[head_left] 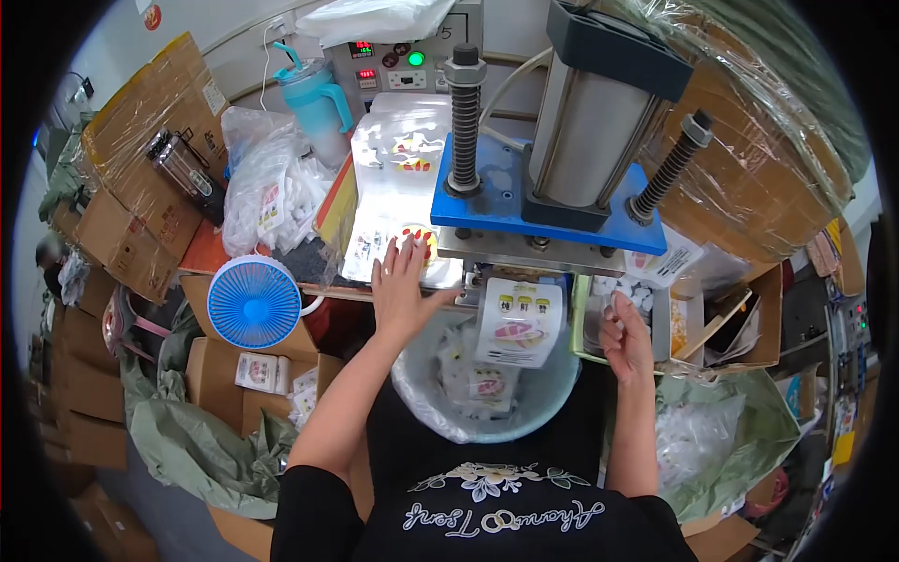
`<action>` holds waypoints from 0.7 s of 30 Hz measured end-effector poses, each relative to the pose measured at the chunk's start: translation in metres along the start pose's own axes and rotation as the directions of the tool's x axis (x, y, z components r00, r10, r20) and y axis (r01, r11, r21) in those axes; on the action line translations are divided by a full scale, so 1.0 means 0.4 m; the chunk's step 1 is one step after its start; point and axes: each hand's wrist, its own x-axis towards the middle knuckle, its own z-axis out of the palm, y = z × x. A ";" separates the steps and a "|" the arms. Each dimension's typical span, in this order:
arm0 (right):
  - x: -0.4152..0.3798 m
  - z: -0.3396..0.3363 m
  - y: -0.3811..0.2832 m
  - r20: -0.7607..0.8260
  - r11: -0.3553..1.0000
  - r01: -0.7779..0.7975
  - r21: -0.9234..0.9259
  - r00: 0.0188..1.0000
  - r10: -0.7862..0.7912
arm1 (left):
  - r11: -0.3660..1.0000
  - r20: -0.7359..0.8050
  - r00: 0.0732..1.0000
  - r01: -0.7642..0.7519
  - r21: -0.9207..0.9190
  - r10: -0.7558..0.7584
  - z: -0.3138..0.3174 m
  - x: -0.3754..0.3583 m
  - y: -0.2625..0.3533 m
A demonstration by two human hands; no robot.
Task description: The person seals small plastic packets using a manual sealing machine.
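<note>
Plastic pouches (376, 208) lie at the desk's (208, 249) front edge, the spread left hand (401, 298) best pressing lightly to slide one free; the right hand (629, 345) curls at the green tray (578, 330), its pinch unclear

The press plate (510, 192) has a smooth painted blue surface over a bare metal slab (524, 249). Threaded metal rods (465, 122) rise from it. At left, the bag (255, 183) is crinkled clear plastic; the near-left sack (192, 450) looks matt, woven and wrinkled.
</note>
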 end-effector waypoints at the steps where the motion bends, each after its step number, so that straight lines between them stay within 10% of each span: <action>1: -0.003 0.006 -0.002 0.011 0.999 0.013 -0.052 1.000 -0.013 | 0.986 0.022 0.994 -0.108 0.128 0.106 0.000 -0.034 -0.025; 4: -0.008 0.036 0.005 -0.010 0.990 0.036 -0.136 0.999 -0.037 | 0.942 0.059 0.973 -0.230 0.243 0.222 -0.029 -0.063 -0.080; 7: -0.014 0.068 0.007 0.035 0.905 0.127 -0.406 0.992 -0.124 | 0.990 0.012 0.996 -0.082 -0.112 0.084 -0.075 -0.063 -0.056; 9: -0.026 0.102 0.014 0.049 0.877 0.134 -0.462 0.991 -0.126 | 0.927 -0.101 0.989 0.066 -0.369 -0.111 -0.095 -0.070 -0.009; 15: -0.048 0.157 0.033 0.097 0.833 0.142 -0.535 0.990 -0.107 | 0.963 -0.662 0.749 -0.149 -0.226 -0.039 -0.206 0.067 -0.038; 18: -0.047 0.143 0.031 0.089 0.834 0.136 -0.535 0.991 -0.104 | 0.965 -0.673 0.739 -0.192 -0.180 0.021 -0.195 0.086 -0.031; 21: -0.044 0.135 0.038 0.101 0.837 0.142 -0.528 0.989 -0.104 | 0.989 -0.372 0.925 -0.121 -0.090 0.080 -0.016 0.017 -0.115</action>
